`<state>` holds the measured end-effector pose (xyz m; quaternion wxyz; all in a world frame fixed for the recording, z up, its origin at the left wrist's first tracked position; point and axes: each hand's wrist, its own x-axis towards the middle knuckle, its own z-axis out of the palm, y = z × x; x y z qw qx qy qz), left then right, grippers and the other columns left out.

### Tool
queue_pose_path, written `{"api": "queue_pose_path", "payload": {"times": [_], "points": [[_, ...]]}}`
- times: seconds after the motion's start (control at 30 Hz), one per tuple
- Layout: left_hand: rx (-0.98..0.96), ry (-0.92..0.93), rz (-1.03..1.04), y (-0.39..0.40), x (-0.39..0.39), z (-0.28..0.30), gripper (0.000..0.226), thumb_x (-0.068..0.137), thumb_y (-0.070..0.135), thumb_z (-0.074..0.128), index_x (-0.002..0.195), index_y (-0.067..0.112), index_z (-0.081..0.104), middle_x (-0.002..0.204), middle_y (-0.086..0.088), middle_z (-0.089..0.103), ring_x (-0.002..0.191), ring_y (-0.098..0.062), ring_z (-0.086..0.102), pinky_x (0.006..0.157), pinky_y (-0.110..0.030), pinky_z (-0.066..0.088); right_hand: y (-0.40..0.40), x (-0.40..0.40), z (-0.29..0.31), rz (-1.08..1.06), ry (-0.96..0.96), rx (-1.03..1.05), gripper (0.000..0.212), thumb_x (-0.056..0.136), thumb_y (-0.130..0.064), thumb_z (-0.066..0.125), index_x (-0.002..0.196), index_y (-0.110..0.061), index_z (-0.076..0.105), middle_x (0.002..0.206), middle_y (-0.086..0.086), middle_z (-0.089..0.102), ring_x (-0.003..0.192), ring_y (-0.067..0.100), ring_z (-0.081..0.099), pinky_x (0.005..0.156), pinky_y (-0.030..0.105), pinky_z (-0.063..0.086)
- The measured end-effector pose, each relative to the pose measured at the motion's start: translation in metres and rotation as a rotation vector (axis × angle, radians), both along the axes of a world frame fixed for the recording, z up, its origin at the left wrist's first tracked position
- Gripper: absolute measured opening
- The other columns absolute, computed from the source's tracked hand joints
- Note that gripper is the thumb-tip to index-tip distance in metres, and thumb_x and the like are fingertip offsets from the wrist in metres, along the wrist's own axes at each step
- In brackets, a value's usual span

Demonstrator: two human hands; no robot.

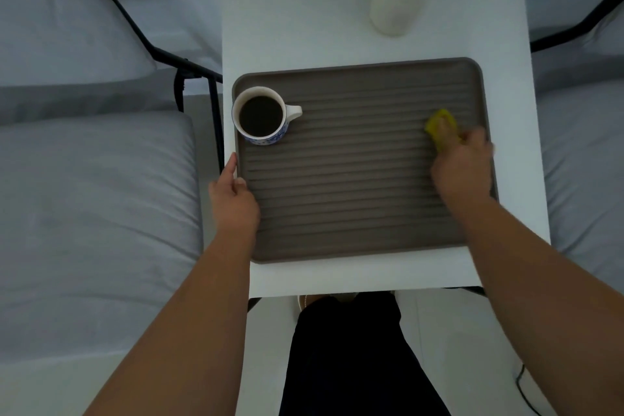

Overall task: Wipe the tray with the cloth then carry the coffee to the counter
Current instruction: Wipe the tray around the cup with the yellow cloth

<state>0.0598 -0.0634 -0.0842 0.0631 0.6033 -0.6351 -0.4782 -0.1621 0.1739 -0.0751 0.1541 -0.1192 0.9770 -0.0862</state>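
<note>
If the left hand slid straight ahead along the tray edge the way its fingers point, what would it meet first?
Probably the coffee mug: it stands on the tray just beyond the left hand, close to that rim. The hand might pass just outside it.

Tray (354,179) before me: grey-brown, ribbed in horizontal lines. Cloth (440,127) at three o'clock: yellow. Mug (261,116) at nine o'clock: white, blue floral pattern, black coffee. Table (304,20): white. Vase (400,0) at one o'clock: white.
</note>
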Motion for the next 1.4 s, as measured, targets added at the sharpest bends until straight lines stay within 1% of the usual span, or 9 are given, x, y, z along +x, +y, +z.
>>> {"api": "queue_pose_path", "payload": {"times": [0.23, 0.47, 0.63, 0.8, 0.9, 1.0, 1.13, 1.3, 1.4], "points": [[-0.024, -0.011, -0.08, -0.004, 0.006, -0.004, 0.049, 0.101, 0.016, 0.033, 0.144, 0.039, 0.039, 0.125, -0.019, 0.051, 0.107, -0.036, 0.058, 0.099, -0.047, 0.049, -0.057, -0.011, -0.003, -0.232, 0.048, -0.061, 0.056, 0.088, -0.008, 0.044, 0.138, -0.032, 0.043, 0.135, 0.018, 0.033, 0.119, 0.038, 0.035, 0.098, 0.049, 0.036], [-0.063, -0.003, -0.102, -0.003, 0.006, -0.002, 0.048, 0.102, 0.013, 0.033, 0.145, 0.035, 0.039, 0.127, -0.016, 0.048, 0.111, -0.029, 0.055, 0.104, -0.044, 0.045, -0.178, 0.017, 0.001, 0.373, -0.042, -0.07, 0.054, 0.086, -0.01, 0.049, 0.134, -0.034, 0.048, 0.14, 0.013, 0.031, 0.121, 0.035, 0.035, 0.099, 0.044, 0.037], [-0.051, 0.02, -0.056, -0.002, 0.005, -0.007, 0.048, 0.1, 0.018, 0.032, 0.139, 0.043, 0.042, 0.127, -0.016, 0.052, 0.107, -0.035, 0.06, 0.097, -0.052, 0.05, -0.163, -0.007, 0.004, 0.592, -0.002, -0.057, 0.06, 0.086, -0.006, 0.048, 0.136, -0.04, 0.044, 0.135, 0.012, 0.037, 0.118, 0.035, 0.038, 0.094, 0.043, 0.037], [-0.06, 0.008, -0.06, 0.0, 0.003, -0.004, 0.047, 0.102, 0.012, 0.032, 0.144, 0.031, 0.041, 0.135, -0.009, 0.044, 0.11, -0.016, 0.052, 0.104, -0.031, 0.041, -0.062, -0.062, 0.007, 0.178, 0.013, -0.06, 0.044, 0.091, -0.018, 0.049, 0.124, -0.047, 0.046, 0.137, 0.016, 0.037, 0.118, 0.041, 0.041, 0.101, 0.05, 0.038], [-0.078, 0.008, -0.077, -0.001, 0.005, -0.004, 0.046, 0.102, 0.013, 0.034, 0.143, 0.032, 0.042, 0.131, -0.01, 0.046, 0.111, -0.022, 0.055, 0.106, -0.041, 0.044, -0.029, -0.076, 0.01, -0.076, -0.007, 0.036, 0.054, 0.089, -0.008, 0.048, 0.138, -0.027, 0.037, 0.142, 0.02, 0.027, 0.117, 0.044, 0.039, 0.097, 0.051, 0.041], [-0.076, -0.017, -0.086, -0.003, 0.006, -0.007, 0.047, 0.101, 0.014, 0.034, 0.142, 0.033, 0.043, 0.129, -0.013, 0.048, 0.11, -0.023, 0.055, 0.105, -0.044, 0.044, -0.048, -0.067, 0.005, -0.077, -0.021, 0.049, 0.057, 0.087, 0.0, 0.046, 0.141, -0.012, 0.036, 0.148, 0.022, 0.022, 0.123, 0.043, 0.035, 0.101, 0.05, 0.039], [-0.069, -0.002, -0.085, -0.004, 0.008, -0.008, 0.047, 0.1, 0.014, 0.035, 0.141, 0.035, 0.044, 0.128, -0.011, 0.05, 0.109, -0.021, 0.056, 0.098, -0.033, 0.045, -0.109, -0.025, 0.002, 0.101, -0.037, -0.029, 0.055, 0.082, 0.0, 0.044, 0.134, -0.02, 0.043, 0.139, 0.019, 0.029, 0.118, 0.039, 0.036, 0.095, 0.047, 0.044], [-0.076, -0.002, -0.102, -0.007, 0.01, -0.014, 0.047, 0.1, 0.015, 0.038, 0.14, 0.038, 0.044, 0.115, -0.015, 0.056, 0.08, -0.009, 0.054, 0.082, -0.028, 0.046, -0.182, 0.018, 0.003, 0.496, -0.056, -0.081, 0.054, 0.085, -0.008, 0.047, 0.136, -0.024, 0.043, 0.14, 0.015, 0.029, 0.12, 0.036, 0.034, 0.093, 0.045, 0.041], [-0.092, 0.0, -0.086, -0.006, 0.009, -0.017, 0.047, 0.1, 0.014, 0.037, 0.14, 0.037, 0.045, 0.117, -0.013, 0.056, 0.078, -0.005, 0.054, 0.079, -0.025, 0.044, -0.19, 0.01, 0.0, 0.628, -0.094, -0.096, 0.058, 0.086, -0.009, 0.046, 0.138, -0.034, 0.04, 0.141, 0.014, 0.029, 0.12, 0.036, 0.034, 0.092, 0.046, 0.042]]}}
